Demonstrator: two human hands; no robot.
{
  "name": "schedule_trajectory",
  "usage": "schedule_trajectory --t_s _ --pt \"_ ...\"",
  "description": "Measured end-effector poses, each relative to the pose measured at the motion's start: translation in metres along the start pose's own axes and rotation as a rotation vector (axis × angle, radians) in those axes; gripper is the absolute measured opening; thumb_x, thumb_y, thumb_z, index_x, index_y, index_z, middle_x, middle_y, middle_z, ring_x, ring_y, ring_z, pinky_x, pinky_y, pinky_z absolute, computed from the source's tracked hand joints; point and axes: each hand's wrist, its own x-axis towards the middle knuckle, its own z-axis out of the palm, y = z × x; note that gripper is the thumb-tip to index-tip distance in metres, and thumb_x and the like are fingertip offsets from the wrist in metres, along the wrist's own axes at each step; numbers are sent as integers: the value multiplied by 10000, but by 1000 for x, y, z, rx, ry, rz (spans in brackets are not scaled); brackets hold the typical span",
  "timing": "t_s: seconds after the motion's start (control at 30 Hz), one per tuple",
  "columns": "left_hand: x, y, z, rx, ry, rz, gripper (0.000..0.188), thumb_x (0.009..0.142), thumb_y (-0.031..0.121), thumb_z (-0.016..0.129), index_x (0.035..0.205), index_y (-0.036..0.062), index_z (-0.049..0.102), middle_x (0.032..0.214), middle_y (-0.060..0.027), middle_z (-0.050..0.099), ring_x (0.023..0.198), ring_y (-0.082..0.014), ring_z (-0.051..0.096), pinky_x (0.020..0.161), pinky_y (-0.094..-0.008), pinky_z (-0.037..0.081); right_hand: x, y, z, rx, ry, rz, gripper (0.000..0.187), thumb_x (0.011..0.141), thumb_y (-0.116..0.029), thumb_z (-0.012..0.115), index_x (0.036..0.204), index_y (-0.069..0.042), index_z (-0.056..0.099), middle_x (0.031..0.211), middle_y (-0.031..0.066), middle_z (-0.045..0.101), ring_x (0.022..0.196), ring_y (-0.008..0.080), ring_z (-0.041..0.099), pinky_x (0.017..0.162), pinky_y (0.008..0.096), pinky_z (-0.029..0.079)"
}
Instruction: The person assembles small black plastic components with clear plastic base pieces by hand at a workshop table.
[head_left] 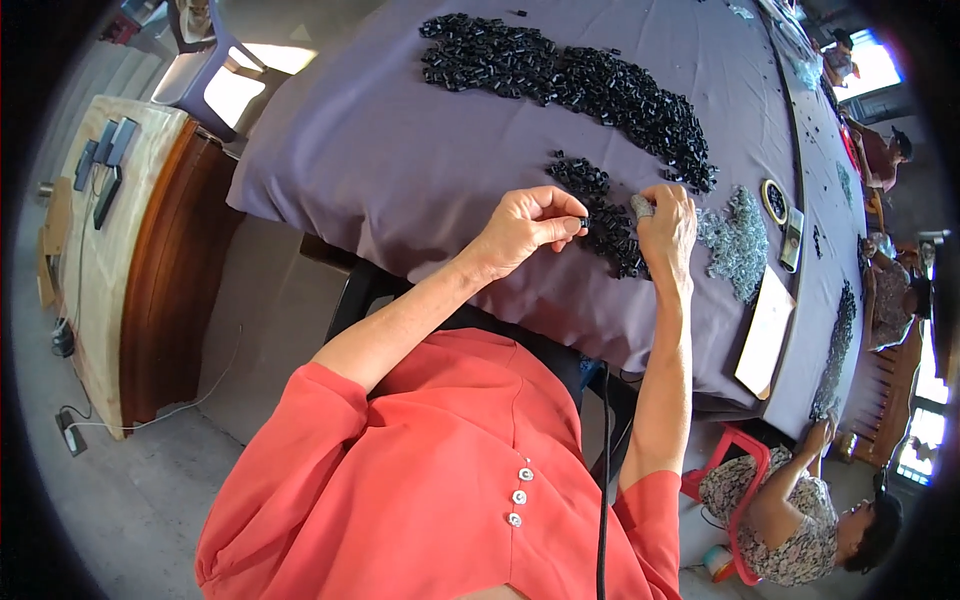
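Note:
Between the thumb and fingertips of my left hand point(522, 235) is a small black plastic piece point(584, 222). My right hand point(670, 235) is closed, its fingertips bent down at the pile's right side. Whatever they grip is hidden. A grey wrap point(642, 206) covers one of its digits. Below and between both hands lies a small pile of black pieces point(618, 242). Just right of my right hand is a heap of small clear pieces point(738, 238). Farther back spreads a long, larger pile of black pieces point(570, 80).
A greyish-purple cloth point(360, 150) covers the table. A roll of tape point(774, 201), a small flat container point(791, 240) and a white card point(767, 330) lie at the right. A co-worker point(790, 510) sits on a red chair at lower right. At left stands a marble-topped cabinet point(150, 140).

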Motion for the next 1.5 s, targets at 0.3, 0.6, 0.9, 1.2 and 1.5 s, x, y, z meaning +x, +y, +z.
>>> schedule_trajectory --t_s 0.3,0.6,0.9,1.2,1.5 --pt "-1 0 3 0 7 -6 125 845 28 613 970 22 612 832 -59 646 669 -75 554 611 -201 462 -19 -17 -18 475 119 114 166 753 37 554 904 -28 574 807 119 584 727 255 580 688 335 466" --pt "-3 1 9 109 20 -21 156 852 34 601 1006 25 618 822 -28 640 669 -63 539 612 -190 445 -57 -48 -30 1143 -104 377 215 812 88 486 973 9 604 812 26 619 697 82 571 670 210 467" --pt "-4 -1 10 177 12 -4 130 843 43 618 972 30 633 796 -2 631 655 -55 516 605 -183 428 -71 -56 -22 1147 -103 345 261 780 126 471 977 21 607 802 48 639 697 100 602 685 223 480" --pt "-7 2 13 272 -4 12 124 842 66 632 963 47 652 746 30 600 640 -37 505 580 -176 414 -70 -58 -25 1184 -109 366 233 791 107 493 971 22 615 797 49 641 690 98 601 672 225 483" --pt "-9 4 16 361 6 -20 128 854 90 622 970 43 651 738 41 589 640 -27 496 571 -172 399 -71 -55 -22 1238 -128 372 197 806 89 515 965 25 614 798 42 640 673 85 588 651 217 478"
